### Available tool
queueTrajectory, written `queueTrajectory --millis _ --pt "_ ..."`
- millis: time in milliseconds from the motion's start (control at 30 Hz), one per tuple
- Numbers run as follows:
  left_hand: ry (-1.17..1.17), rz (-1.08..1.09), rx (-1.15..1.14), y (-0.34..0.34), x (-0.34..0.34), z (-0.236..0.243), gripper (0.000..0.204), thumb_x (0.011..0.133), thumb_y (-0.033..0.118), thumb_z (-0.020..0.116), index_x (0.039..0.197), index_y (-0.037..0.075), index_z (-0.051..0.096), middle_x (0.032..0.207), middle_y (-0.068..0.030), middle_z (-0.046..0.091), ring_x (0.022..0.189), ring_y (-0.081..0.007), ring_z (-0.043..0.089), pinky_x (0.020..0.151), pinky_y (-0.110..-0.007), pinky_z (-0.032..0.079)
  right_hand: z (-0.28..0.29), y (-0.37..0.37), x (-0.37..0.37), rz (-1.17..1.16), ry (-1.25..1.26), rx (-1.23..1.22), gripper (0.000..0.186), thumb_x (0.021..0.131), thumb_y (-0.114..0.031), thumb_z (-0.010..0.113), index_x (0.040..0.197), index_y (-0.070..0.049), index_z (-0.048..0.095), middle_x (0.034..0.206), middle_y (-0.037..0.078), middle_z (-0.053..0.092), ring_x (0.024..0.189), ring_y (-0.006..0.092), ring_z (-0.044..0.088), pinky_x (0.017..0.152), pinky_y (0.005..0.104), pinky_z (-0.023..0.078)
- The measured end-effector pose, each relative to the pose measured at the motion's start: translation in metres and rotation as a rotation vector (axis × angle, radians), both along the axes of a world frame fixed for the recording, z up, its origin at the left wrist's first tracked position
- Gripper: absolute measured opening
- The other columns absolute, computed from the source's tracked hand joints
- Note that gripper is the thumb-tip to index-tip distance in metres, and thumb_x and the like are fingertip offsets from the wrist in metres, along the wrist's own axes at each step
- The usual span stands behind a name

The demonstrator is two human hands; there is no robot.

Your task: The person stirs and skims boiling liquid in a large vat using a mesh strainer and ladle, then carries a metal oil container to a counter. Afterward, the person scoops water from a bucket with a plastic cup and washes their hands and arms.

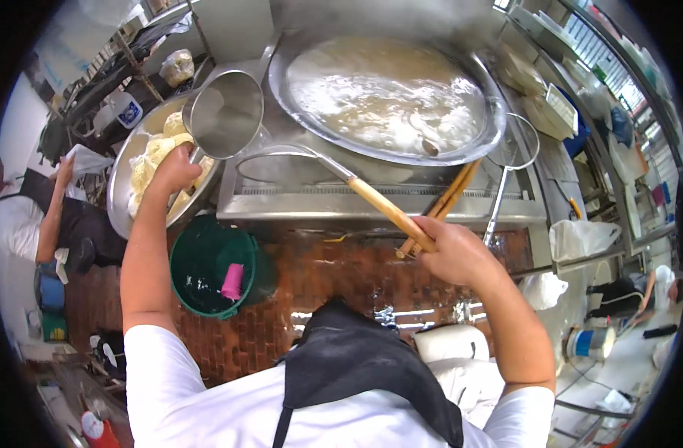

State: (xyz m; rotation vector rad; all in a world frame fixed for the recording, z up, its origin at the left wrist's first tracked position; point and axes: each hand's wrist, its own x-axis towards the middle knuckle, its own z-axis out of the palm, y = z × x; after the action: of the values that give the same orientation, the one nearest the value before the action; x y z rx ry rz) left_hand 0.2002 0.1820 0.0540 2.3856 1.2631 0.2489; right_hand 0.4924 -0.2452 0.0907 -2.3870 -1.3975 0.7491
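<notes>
In the head view, the left hand [178, 170] is at the big bowl [117, 190] on the left. Its fingers are curled tight around the handle of a round scoop [223, 112]. The scoop is up near the far edge of the bowl, just beside the stove [326, 203]. In the bowl sit pale yellow lumps [142, 175].

The right hand [455, 250] is in front of the stove. Its fingers are clamped on the end of a long wooden handle, which is part of a hoop [390, 211]. The round end of the hoop is over the stove, between the scoop and the big pan [371, 151]. I cannot tell if it touches the stove.

The pan is full of cloudy, bubbly water [371, 82], and steam is rising. Long sticks [457, 192] lean by the front of the stove, close to the right hand. To the right of them is a net [498, 203] with a metal handle.

A green bucket [188, 250] stands on the brown floor [319, 280], with a pink cup [233, 281] in it. A co-worker [22, 228] is on the far left, with a hand at a clear bag [89, 161]. A white bag [582, 240] is on the right.
</notes>
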Motion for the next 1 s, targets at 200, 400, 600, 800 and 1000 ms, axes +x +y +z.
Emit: queueTrajectory --millis 200,400,600,800,1000 --pt "0.095 -0.005 0.146 -0.007 -0.003 -0.002 0.049 0.072 0.017 0.059 0.117 0.001 0.059 0.103 -0.0257 0.065 0.099 -0.037 0.064 0.088 -0.042 0.048 0.008 0.004 -0.006 -0.013 0.023 -0.017 0.047 0.08 -0.022 0.064 0.126 -0.012 0.055 0.101 0.02 0.065 0.097 0.0392 0.061 0.083 0.0465 0.048" --pt "0.204 0.02 0.284 -0.02 0.01 0.011 0.049 0.072 0.016 0.06 0.119 0.003 0.058 0.105 -0.0242 0.065 0.1 -0.0374 0.063 0.088 -0.043 0.049 -0.001 -0.002 -0.008 -0.025 0.024 0.009 0.045 0.081 -0.021 0.063 0.124 -0.012 0.055 0.098 0.021 0.066 0.095 0.0395 0.062 0.082 0.047 0.049" --pt "-0.284 0.024 -0.047 -0.015 0.003 -0.022 0.039 0.074 0.015 0.059 0.11 -0.001 0.057 0.078 -0.0135 0.063 0.064 -0.0255 0.062 0.06 -0.035 0.05 -0.019 -0.036 -0.022 -0.051 0.117 0.153 0.054 0.075 -0.014 0.06 0.128 -0.009 0.052 0.097 0.026 0.064 0.093 0.0405 0.062 0.083 0.0469 0.05" --pt "-0.699 0.23 -0.513 -0.073 0.009 -0.014 0.035 0.078 0.014 0.06 0.111 0.004 0.054 0.062 -0.0013 0.049 0.04 -0.0107 0.045 0.037 -0.024 0.037 0.014 -0.11 -0.021 -0.258 0.504 0.157 0.06 0.077 -0.005 0.062 0.136 -0.008 0.047 0.099 0.013 0.067 0.086 0.0235 0.067 0.079 0.0341 0.052" --pt "-0.747 0.242 -0.575 -0.133 0.017 -0.016 0.035 0.076 0.012 0.061 0.109 0.004 0.052 0.062 -0.0028 0.049 0.04 -0.012 0.047 0.036 -0.024 0.039 0.01 -0.184 0.018 -0.609 0.972 0.461 0.062 0.077 0.003 0.065 0.135 -0.002 0.046 0.096 -0.001 0.058 0.069 0.0078 0.056 0.057 0.0223 0.047"
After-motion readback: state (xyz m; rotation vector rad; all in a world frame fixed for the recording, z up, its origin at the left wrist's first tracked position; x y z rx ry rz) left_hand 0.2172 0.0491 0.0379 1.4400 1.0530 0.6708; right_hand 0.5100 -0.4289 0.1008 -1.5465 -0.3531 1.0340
